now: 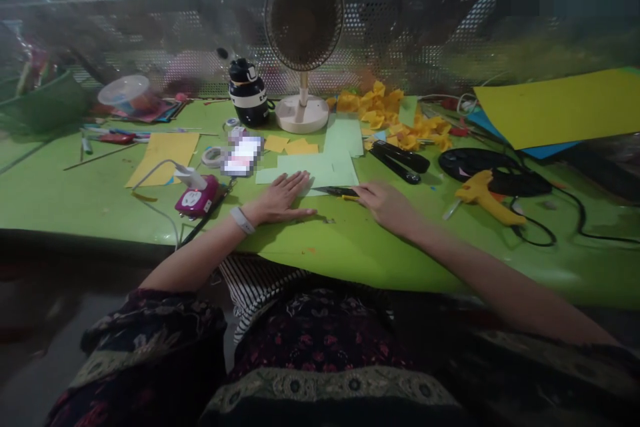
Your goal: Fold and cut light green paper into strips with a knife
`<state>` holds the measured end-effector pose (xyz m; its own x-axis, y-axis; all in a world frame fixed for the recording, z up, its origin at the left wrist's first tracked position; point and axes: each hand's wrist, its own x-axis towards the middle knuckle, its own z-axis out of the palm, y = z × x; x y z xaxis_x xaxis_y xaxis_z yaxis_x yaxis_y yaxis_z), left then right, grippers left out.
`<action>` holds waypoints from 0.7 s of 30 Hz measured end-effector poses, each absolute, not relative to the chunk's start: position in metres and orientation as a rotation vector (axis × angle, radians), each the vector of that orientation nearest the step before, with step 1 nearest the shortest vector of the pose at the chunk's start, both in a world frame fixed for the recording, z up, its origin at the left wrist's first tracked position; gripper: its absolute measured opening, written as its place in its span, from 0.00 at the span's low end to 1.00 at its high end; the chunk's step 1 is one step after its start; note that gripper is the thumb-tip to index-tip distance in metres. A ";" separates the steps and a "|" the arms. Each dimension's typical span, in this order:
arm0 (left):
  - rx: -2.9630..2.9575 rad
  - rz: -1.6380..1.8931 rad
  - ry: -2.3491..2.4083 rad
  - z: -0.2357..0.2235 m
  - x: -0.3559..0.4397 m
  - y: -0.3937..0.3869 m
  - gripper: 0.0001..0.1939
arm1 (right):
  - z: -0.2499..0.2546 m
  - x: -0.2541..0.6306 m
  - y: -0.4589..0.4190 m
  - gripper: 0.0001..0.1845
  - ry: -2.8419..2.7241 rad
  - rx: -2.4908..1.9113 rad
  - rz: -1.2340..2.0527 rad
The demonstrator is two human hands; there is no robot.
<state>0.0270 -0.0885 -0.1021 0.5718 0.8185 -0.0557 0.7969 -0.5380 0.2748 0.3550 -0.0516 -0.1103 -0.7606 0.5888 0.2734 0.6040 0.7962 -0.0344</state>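
My left hand (281, 201) lies flat, fingers stretched out, at the front edge of pale green paper sheets (305, 165). My right hand (384, 205) is closed around a pair of scissors (339, 191) with dark pointed blades and a bit of yellow. The blades point left and lie along the lower edge of the paper, close to my left fingertips. How far they are parted I cannot tell. More pale green paper (344, 133) extends behind, and small orange-yellow paper pieces (301, 147) lie just beyond my left hand.
A black stapler (400, 159) and a yellow glue gun (487, 197) with a cord lie to the right. Behind stand a fan (303, 112), a dark bottle (249, 103) and crumpled orange paper flowers (380, 105). Left are a phone (243, 155), tape roll (213, 157) and purple power adapter (200, 199).
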 end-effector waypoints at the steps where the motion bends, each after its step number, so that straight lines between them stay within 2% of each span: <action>1: 2.530 0.114 1.335 -0.101 0.028 -0.089 0.53 | -0.110 0.355 -0.052 0.22 -2.713 -0.920 -0.085; 5: 2.461 0.154 1.315 -0.096 0.024 -0.088 0.49 | -0.113 0.354 -0.052 0.21 -2.702 -0.907 -0.138; 10: 2.282 0.394 1.305 -0.089 -0.008 -0.069 0.30 | -0.121 0.353 -0.049 0.22 -2.667 -0.880 -0.212; 14: 2.376 0.575 1.368 -0.091 -0.029 -0.048 0.13 | -0.123 0.355 -0.049 0.22 -2.643 -0.877 -0.224; 16: 2.380 0.571 1.356 -0.094 -0.031 -0.043 0.11 | -0.122 0.355 -0.050 0.21 -2.649 -0.867 -0.214; 21: 2.385 0.614 1.282 -0.103 -0.031 -0.043 0.12 | -0.117 0.349 -0.049 0.21 -2.687 -0.896 -0.165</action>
<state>-0.0310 -0.0427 -0.1033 0.4929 0.8462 0.2027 0.6883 -0.5217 0.5041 0.3488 -0.0494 -0.1167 -0.7591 0.5672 0.3195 0.6020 0.7984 0.0128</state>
